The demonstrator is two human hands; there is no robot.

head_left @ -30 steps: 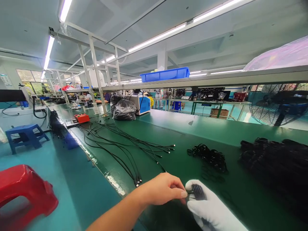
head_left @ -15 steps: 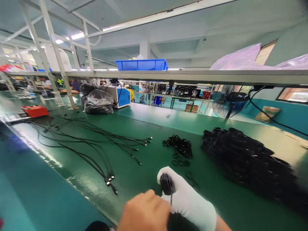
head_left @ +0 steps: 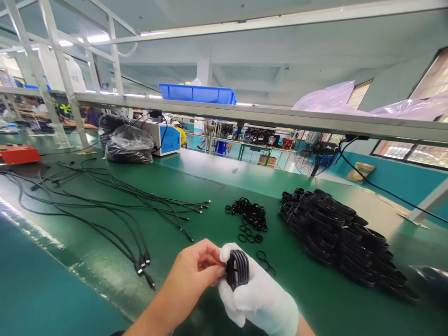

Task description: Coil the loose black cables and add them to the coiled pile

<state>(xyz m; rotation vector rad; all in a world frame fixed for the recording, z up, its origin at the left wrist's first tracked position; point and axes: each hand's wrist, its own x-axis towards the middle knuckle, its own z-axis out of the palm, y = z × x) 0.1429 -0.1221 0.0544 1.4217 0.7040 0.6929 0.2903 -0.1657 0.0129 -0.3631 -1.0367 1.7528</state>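
Note:
A black coiled cable (head_left: 238, 268) is gripped in my gloved right hand (head_left: 262, 291), its loops bundled side by side between thumb and fingers. My bare left hand (head_left: 196, 270) pinches at the left side of that coil, thumb and fingertips pressed together against it; the exact part between them is partly hidden. Just beyond my hands lie loose black rings (head_left: 250, 234), with a larger pile of similar small black rings (head_left: 249, 212) behind them. Off to the left, several uncoiled black cables (head_left: 115, 205) stretch over the green table with their plugs toward me.
A big heap of coiled black cables (head_left: 332, 233) covers the right of the table (head_left: 210, 182). Farther back stand a plastic-wrapped bundle (head_left: 128, 144) and a blue-and-white machine (head_left: 170, 139). A red box (head_left: 19, 154) sits far left. Overhead, a shelf (head_left: 266, 113) carries a blue tray (head_left: 198, 94).
My left hand has moved up from the bottom edge to the coil's left side and now pinches there. The coil has turned, showing its loops more. The view has shifted slightly right.

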